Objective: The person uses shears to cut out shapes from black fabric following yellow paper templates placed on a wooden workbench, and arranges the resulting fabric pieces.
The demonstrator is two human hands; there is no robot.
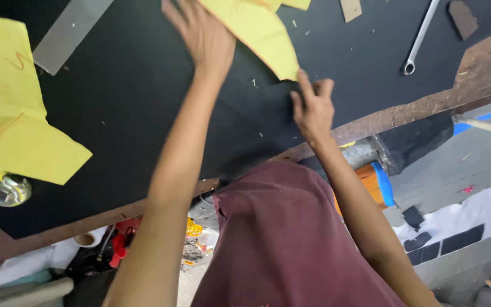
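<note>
On the far left a big yellow paper piece [12,113] lies on the black sheet [132,102], a small glass jar [4,189] just below it, contents unclear. The left hand [203,34] presses flat, fingers spread, on another yellow pattern piece [262,34]. The right hand [312,105] rests fingertips on the black sheet beside its tip. A wrench [419,40] lies farther right.

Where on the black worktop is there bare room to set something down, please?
The widest bare patch of black sheet lies between the yellow pattern piece at the far left and the left hand. Another lies between the right hand and the spanner. It is crowded around the yellow piece under the hands.
</note>
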